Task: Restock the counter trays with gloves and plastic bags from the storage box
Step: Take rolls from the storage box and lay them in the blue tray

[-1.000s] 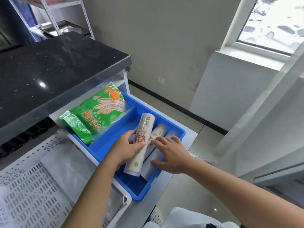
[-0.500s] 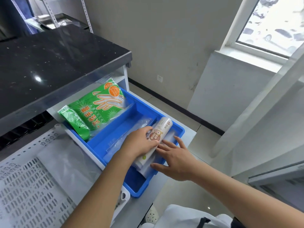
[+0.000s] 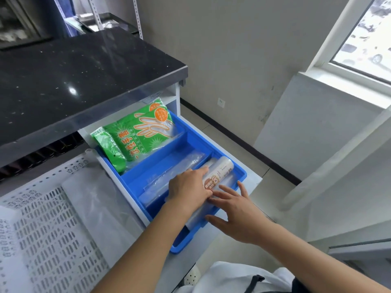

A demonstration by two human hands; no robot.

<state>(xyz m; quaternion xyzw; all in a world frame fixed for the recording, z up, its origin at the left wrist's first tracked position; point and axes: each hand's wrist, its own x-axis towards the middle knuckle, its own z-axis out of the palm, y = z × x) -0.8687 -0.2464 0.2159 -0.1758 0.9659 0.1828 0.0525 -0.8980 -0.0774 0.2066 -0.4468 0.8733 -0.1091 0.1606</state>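
Nearest to me, both my bare forearms reach forward and down into the blue plastic divided tray [image 3: 239,176]. My right hand [image 3: 239,210] is open, with fingers straight and spread; the fingertips touch the clear rolls of plastic bags [image 3: 197,215] in the right compartment, and the thumb points to the left near the front rim of the tray. My left hand [image 3: 188,191] lies palm down on the white printed roll of plastic bags [image 3: 219,172], fingers stretched along it; whether it grips the roll, I cannot tell. This roll lies on top of the clear rolls. To the left stands a white perforated plastic storage box [image 3: 42,229]. Farther, in the left compartment, green packets of disposable gloves [image 3: 135,134] lean under the edge of the black speckled stone worktop [image 3: 74,77].
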